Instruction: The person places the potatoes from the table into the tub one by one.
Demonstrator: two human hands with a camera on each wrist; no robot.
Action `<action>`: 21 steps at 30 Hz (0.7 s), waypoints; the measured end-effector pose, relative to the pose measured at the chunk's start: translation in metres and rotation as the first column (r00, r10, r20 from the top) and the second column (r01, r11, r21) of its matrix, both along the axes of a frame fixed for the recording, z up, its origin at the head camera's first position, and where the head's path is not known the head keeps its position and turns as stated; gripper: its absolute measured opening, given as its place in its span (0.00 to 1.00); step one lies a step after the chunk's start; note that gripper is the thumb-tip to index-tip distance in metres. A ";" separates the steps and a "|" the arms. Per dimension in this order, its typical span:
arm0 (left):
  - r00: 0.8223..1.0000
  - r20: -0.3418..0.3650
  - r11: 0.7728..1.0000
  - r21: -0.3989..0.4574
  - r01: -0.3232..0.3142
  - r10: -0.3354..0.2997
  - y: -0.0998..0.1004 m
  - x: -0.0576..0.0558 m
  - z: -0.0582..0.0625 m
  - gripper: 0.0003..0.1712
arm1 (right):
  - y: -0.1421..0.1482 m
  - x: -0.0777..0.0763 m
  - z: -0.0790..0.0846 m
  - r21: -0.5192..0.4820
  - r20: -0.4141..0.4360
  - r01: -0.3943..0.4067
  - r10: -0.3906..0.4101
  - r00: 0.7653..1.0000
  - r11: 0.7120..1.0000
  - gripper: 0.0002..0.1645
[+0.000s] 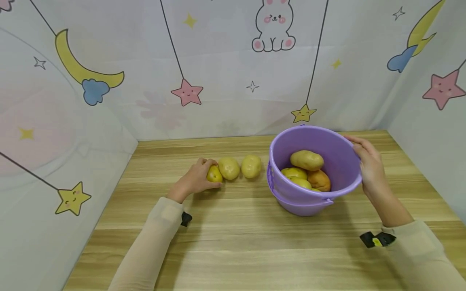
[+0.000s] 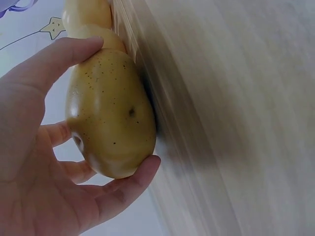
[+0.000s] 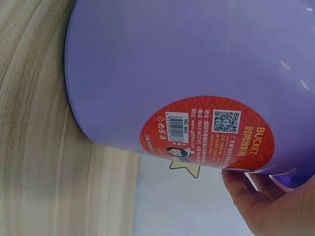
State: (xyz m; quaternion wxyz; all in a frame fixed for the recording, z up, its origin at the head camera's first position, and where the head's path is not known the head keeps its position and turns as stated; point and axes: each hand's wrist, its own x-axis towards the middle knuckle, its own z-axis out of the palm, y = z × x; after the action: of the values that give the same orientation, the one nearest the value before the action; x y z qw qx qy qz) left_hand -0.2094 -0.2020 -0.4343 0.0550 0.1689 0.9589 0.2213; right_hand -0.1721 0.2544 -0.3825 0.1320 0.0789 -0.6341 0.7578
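Note:
Fingers and thumb of my left hand [image 1: 198, 178] curl round a speckled yellow potato [image 2: 110, 115], close over the wooden table. Just right of it lie two paler potatoes, the nearer one [image 1: 229, 168] right beside the held potato and the other potato [image 1: 251, 166] nearer the bucket. My right hand [image 1: 371, 165] grips the right side of a purple bucket [image 1: 338, 153] at its rim. Inside the bucket are a long potato [image 1: 307, 160], an orange-brown rounded piece [image 1: 319, 180] and several yellow pieces [image 1: 295, 173], partly hidden by the front wall.
The wood-grain table [image 1: 233, 242] stretches under both forearms. White cloth [image 1: 225, 60] printed with stars, moons and a rabbit hangs behind the table and at both sides. A red oval label [image 3: 206, 132] is stuck on the bucket's outer wall.

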 end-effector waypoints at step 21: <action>0.999 -0.038 1.000 0.012 0.014 -0.013 -0.003 0.006 0.014 0.40 | 0.000 0.000 0.000 -0.014 0.009 -0.009 0.009 1.000 1.000 0.18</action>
State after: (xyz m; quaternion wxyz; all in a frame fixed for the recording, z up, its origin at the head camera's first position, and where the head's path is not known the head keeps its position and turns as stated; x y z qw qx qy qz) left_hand -0.2033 -0.2052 -0.4199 0.0375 0.1799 0.9572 0.2237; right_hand -0.1722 0.2539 -0.3823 0.1264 0.0776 -0.6290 0.7632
